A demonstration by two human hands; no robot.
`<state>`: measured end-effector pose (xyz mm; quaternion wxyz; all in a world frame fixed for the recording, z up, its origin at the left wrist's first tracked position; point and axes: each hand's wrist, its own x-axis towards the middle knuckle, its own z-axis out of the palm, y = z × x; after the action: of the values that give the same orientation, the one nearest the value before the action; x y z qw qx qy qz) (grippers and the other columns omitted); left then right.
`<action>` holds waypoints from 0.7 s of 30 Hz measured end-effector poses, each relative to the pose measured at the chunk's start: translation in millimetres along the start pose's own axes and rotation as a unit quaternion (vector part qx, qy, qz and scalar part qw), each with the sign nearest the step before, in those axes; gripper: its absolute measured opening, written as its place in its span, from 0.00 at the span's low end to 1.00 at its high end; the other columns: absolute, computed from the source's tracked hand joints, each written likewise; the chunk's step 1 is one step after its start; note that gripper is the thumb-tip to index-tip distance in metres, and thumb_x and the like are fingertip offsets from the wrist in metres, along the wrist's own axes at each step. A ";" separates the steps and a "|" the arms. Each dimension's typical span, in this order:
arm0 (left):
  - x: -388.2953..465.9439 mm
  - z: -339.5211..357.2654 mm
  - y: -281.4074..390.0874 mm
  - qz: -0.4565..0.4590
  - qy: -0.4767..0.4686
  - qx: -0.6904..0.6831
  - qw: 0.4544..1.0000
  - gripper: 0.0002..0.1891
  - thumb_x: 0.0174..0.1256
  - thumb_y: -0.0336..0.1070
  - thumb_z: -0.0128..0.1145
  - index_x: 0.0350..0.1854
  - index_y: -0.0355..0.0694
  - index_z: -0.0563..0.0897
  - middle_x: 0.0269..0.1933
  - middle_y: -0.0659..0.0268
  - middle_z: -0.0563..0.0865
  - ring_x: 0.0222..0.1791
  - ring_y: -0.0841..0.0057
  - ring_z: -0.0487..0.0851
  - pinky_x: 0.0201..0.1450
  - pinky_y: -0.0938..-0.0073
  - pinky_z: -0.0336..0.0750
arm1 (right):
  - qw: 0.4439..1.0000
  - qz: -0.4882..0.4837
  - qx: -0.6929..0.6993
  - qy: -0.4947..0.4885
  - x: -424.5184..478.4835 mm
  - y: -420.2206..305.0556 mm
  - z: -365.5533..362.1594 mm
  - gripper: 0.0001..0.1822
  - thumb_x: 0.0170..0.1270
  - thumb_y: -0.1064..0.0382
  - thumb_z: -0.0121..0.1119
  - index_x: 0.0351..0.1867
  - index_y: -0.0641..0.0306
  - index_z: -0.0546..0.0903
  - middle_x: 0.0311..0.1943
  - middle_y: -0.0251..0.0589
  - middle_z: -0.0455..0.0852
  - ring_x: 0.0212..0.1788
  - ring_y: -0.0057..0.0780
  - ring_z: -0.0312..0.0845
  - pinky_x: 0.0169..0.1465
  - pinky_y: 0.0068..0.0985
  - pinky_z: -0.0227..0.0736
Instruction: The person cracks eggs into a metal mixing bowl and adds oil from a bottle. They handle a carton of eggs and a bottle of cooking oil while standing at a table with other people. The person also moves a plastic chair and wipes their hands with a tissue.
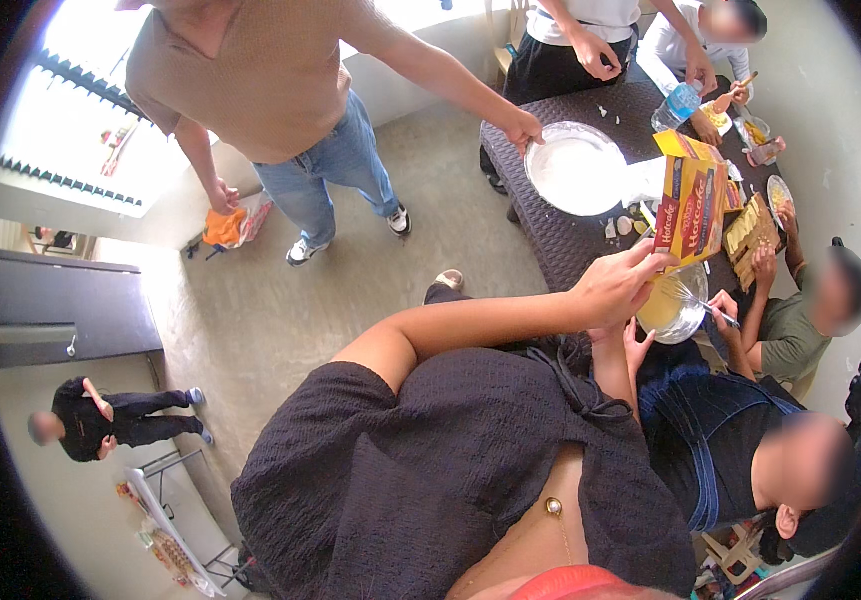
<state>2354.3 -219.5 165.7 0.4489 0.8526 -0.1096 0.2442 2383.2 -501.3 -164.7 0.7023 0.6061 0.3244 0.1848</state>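
My left hand [618,285] reaches across to the right and grips a yellow and red hotcake mix box [693,210] by its lower left corner. My right forearm [612,367] rises beneath it; the right hand [604,334] is mostly hidden behind the left, so its grip does not show. Just below the box is a metal mixing bowl [674,322] of pale yellow batter. A co-worker beside me holds a wire whisk [689,294] in it, with another hand [636,346] at the bowl's left side.
A standing person's hand holds the rim of a round pan of white powder [576,169] on the dark woven table [543,232]. Eggshells [618,227], a water bottle [676,106], a wooden board [749,240] and plates of food [778,196] are around it. Several people surround the table.
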 end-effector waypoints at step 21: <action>1.6 -20.7 -40.1 -0.068 0.100 0.056 0.991 0.19 0.53 0.25 0.51 0.50 0.42 0.71 0.47 0.55 0.76 0.34 0.55 0.81 0.32 0.61 0.77 | 0.540 -0.157 -0.821 0.097 89.5 179.7 -125.5 0.15 0.64 0.55 0.49 0.50 0.53 0.74 0.46 0.32 0.79 0.45 0.28 0.75 0.43 0.28 0.69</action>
<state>2365.4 -179.5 147.9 0.4242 0.8534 0.0076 0.3027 2386.5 -315.7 -17.7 0.8744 -0.3188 0.1869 0.3146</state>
